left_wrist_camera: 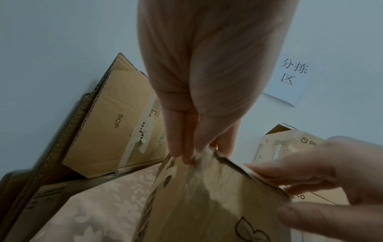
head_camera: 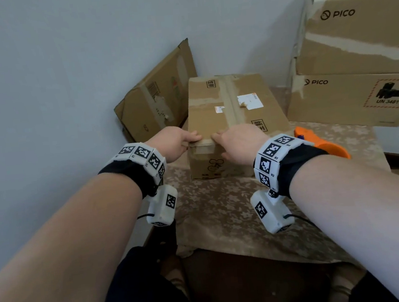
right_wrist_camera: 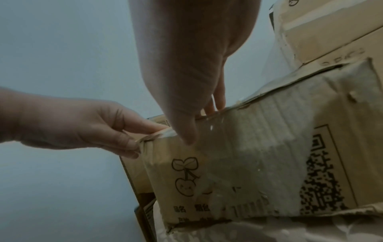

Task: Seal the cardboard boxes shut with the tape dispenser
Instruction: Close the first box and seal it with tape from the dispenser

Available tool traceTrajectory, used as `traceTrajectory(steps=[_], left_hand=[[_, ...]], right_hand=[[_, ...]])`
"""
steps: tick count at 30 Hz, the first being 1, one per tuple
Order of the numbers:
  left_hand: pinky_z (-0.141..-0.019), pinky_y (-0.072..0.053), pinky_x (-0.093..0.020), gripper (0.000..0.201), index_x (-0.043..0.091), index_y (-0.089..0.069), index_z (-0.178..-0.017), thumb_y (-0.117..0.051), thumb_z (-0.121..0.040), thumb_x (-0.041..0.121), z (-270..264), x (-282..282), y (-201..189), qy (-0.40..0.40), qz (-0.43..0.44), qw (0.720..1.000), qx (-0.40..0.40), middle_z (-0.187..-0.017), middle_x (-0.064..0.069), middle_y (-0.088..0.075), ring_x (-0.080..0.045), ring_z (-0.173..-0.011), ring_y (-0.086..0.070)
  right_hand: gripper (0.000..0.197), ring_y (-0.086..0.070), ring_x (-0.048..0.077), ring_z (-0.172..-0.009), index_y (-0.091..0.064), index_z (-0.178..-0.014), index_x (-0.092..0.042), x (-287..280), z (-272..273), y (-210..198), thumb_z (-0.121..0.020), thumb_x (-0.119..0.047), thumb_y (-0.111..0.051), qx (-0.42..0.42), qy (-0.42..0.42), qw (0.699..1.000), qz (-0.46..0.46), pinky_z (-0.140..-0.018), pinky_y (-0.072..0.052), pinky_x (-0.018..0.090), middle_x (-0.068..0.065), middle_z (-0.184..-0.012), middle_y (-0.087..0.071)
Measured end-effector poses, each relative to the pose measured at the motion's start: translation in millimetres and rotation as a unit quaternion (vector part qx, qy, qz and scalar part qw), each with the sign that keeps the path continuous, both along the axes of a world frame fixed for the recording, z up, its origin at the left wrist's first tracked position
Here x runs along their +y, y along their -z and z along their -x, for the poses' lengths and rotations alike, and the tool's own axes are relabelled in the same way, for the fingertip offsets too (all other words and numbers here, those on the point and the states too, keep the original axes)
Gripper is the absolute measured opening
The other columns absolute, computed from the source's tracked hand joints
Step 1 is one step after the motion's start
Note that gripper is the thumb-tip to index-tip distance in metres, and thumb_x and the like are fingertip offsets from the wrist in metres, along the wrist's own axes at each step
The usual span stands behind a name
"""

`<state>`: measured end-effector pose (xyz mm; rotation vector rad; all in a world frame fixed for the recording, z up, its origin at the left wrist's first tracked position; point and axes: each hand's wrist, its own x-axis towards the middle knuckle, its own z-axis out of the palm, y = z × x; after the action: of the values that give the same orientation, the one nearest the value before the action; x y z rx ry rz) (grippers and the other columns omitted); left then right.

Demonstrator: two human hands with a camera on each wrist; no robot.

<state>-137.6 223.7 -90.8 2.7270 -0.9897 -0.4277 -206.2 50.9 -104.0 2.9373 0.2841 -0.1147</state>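
A closed cardboard box (head_camera: 205,116) with clear tape along its top seam stands on the table in the head view. My left hand (head_camera: 192,139) pinches the box's near left top corner, where the tape end folds over the edge. My right hand (head_camera: 219,144) presses on the same near edge, fingers straight on top and thumb flat on the front face. In the right wrist view the thumb (right_wrist_camera: 186,131) lies on the taped front of the box (right_wrist_camera: 259,147). The orange tape dispenser (head_camera: 322,146) lies on the table just right of my right wrist, untouched.
A flattened carton (head_camera: 154,101) leans on the wall behind and left of the box. Two stacked PICO boxes (head_camera: 347,97) fill the right back of the table. The floral tablecloth (head_camera: 223,209) reaches the near edge. A paper sign (left_wrist_camera: 290,78) hangs on the wall.
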Motion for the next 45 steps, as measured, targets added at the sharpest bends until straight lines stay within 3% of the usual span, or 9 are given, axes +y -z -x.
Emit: traceTrajectory(steps=[3, 6, 8, 15, 21, 29, 34, 40, 45], left_hand=[[-0.097, -0.03, -0.01, 0.054, 0.02, -0.046, -0.14, -0.049, -0.093, -0.007, -4, 0, -1, 0.009, 0.006, 1.0, 0.029, -0.15, 0.003, -0.037, -0.015, -0.135, -0.04], [-0.093, -0.044, -0.019, 0.064, 0.026, -0.04, -0.143, -0.057, -0.089, -0.004, -5, -1, -2, 0.018, -0.018, 0.999, 0.029, -0.152, 0.008, -0.031, -0.015, -0.117, -0.056], [-0.094, -0.047, -0.025, 0.071, 0.027, -0.036, -0.145, -0.063, -0.086, 0.0, -5, -3, -1, 0.037, -0.047, 0.998, 0.0, -0.153, 0.01, -0.029, -0.015, -0.111, -0.059], [-0.106, -0.035, -0.029, 0.083, 0.026, -0.023, -0.15, -0.072, -0.083, 0.019, -11, -12, 1, 0.074, -0.123, 0.988, -0.054, -0.156, 0.008, -0.022, -0.018, -0.127, -0.048], [-0.108, -0.035, -0.032, 0.089, 0.028, -0.022, -0.15, -0.075, -0.08, 0.029, -12, -15, 10, 0.078, -0.128, 0.982, -0.116, -0.156, 0.009, -0.021, -0.017, -0.133, -0.042], [-0.109, -0.034, -0.033, 0.073, 0.027, -0.027, -0.149, -0.064, -0.088, 0.039, -11, -14, 14, 0.072, -0.094, 0.986, -0.116, -0.156, 0.008, -0.023, -0.017, -0.134, -0.04], [-0.112, -0.027, -0.032, 0.063, 0.024, -0.024, -0.15, -0.054, -0.095, 0.034, -12, -16, 10, 0.085, -0.11, 0.984, -0.108, -0.157, 0.007, -0.018, -0.018, -0.138, -0.034], [-0.112, -0.03, -0.035, 0.067, 0.025, -0.017, -0.152, -0.053, -0.096, 0.031, -8, -6, 19, 0.092, -0.083, 0.986, -0.11, -0.158, 0.008, -0.013, -0.019, -0.139, -0.033], [-0.113, -0.029, -0.037, 0.06, 0.023, -0.013, -0.152, -0.043, -0.101, 0.027, -5, -6, 18, 0.098, -0.093, 0.985, -0.111, -0.159, 0.007, -0.009, -0.02, -0.14, -0.032]], right_hand=[[0.022, -0.052, 0.02, -0.07, -0.056, -0.113, -0.014, 3, -3, -1, -0.097, -0.017, -0.041, -0.015, -0.002, 1.0, 0.012, -0.057, -0.043, 0.033, 0.0, -0.085, -0.053], [0.026, -0.049, 0.02, -0.065, -0.058, -0.11, -0.012, 2, -4, -1, -0.097, -0.015, -0.035, -0.023, -0.013, 1.0, 0.01, -0.056, -0.039, 0.032, 0.001, -0.078, -0.05], [0.029, -0.049, 0.022, -0.068, -0.058, -0.111, -0.011, 1, -4, -1, -0.097, -0.015, -0.033, -0.026, -0.016, 1.0, 0.001, -0.057, -0.039, 0.033, 0.003, -0.081, -0.052], [0.034, -0.062, 0.026, -0.071, -0.066, -0.103, -0.012, -7, -5, -1, -0.098, -0.019, -0.032, -0.043, -0.02, 0.998, -0.045, -0.068, -0.055, 0.036, 0.006, -0.081, -0.065], [0.04, -0.062, 0.026, -0.071, -0.067, -0.097, -0.01, -9, -7, 0, -0.101, -0.026, -0.03, -0.045, -0.003, 0.996, -0.074, -0.071, -0.056, 0.04, 0.006, -0.077, -0.062], [0.041, -0.061, 0.026, -0.072, -0.067, -0.096, -0.011, -9, -5, 1, -0.101, -0.029, -0.03, -0.057, -0.008, 0.994, -0.088, -0.072, -0.055, 0.038, 0.006, -0.078, -0.063], [0.042, -0.059, 0.025, -0.071, -0.066, -0.098, -0.011, -9, -6, 2, -0.102, -0.031, -0.029, -0.054, -0.007, 0.994, -0.092, -0.071, -0.054, 0.036, 0.004, -0.076, -0.06], [0.043, -0.057, 0.024, -0.071, -0.066, -0.097, -0.013, -9, -6, 0, -0.102, -0.033, -0.029, -0.049, -0.002, 0.995, -0.091, -0.069, -0.051, 0.033, 0.003, -0.075, -0.058], [0.042, -0.056, 0.024, -0.068, -0.065, -0.097, -0.013, -9, -5, 1, -0.102, -0.034, -0.029, -0.05, 0.0, 0.995, -0.091, -0.069, -0.052, 0.033, -0.001, -0.066, -0.051]])
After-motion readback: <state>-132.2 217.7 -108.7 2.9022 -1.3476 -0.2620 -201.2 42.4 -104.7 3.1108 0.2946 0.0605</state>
